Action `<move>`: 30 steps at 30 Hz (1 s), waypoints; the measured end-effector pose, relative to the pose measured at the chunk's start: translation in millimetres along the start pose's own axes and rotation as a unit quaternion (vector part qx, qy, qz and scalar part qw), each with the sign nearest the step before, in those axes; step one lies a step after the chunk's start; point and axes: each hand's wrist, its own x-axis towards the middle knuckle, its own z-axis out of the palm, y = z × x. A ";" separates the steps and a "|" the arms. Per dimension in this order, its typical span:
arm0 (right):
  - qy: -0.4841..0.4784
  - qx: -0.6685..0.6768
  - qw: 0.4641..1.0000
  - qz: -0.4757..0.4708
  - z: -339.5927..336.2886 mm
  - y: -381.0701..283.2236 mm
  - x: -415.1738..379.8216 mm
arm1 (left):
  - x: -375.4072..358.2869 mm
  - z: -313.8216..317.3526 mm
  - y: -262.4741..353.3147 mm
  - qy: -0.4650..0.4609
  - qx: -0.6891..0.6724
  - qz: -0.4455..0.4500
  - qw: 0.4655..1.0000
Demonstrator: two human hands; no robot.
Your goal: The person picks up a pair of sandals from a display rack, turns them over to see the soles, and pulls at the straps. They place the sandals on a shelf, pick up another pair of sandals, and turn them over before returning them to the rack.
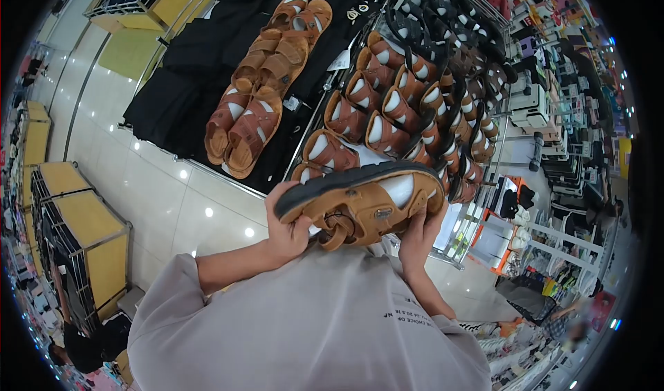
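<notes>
Tiled shop floor [158, 190] around us, lights glinting in it. Nearest, our grey shirt [277, 322]. Just beyond, we hold a brown sandal [360, 207] sideways, straps facing us, black sole turned toward the display. Left hand [282, 235] closed on one end, right hand [418, 239] on the other; two-ended grip probably keeps it steady and lets us view the upper. Farther: sandals [268, 62] lined up on black cloth [181, 69], likely for easy comparison. Crowded rack sandals [386, 107] leave little room rightward; more space over the floor, left of the metal edge [207, 174].
</notes>
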 end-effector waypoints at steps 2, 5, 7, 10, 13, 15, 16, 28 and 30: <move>-0.040 0.002 0.999 -0.004 -1.6 13.0 17.9 | 13.5 -1.1 0.6 0.023 -0.048 -0.088 0.995; -0.179 0.087 0.967 0.160 1.8 51.1 51.6 | 43.9 -17.0 -25.7 0.005 -0.061 -0.220 0.974; -0.213 0.151 0.939 0.226 15.6 64.5 62.3 | 47.1 -25.0 -54.3 0.005 -0.064 -0.275 0.959; -0.262 0.180 0.912 0.258 35.0 80.5 70.5 | 42.5 -37.8 -62.7 0.064 -0.150 -0.367 0.916; -0.271 0.175 0.900 0.294 59.8 82.7 67.8 | 14.7 -57.5 -84.5 0.073 -0.146 -0.386 0.908; -0.282 0.158 0.902 0.286 75.7 84.8 68.3 | -1.3 -64.0 -88.5 0.089 -0.112 -0.390 0.910; -0.287 0.150 0.903 0.282 83.4 85.1 68.3 | -5.3 -66.9 -89.5 0.104 -0.106 -0.379 0.913; -0.391 0.200 0.801 0.406 178.9 87.0 32.3 | -55.3 -172.9 -149.6 0.146 -0.173 -0.397 0.890; -0.433 0.187 0.778 0.415 187.8 92.9 25.6 | -56.6 -194.5 -154.0 0.137 -0.155 -0.395 0.895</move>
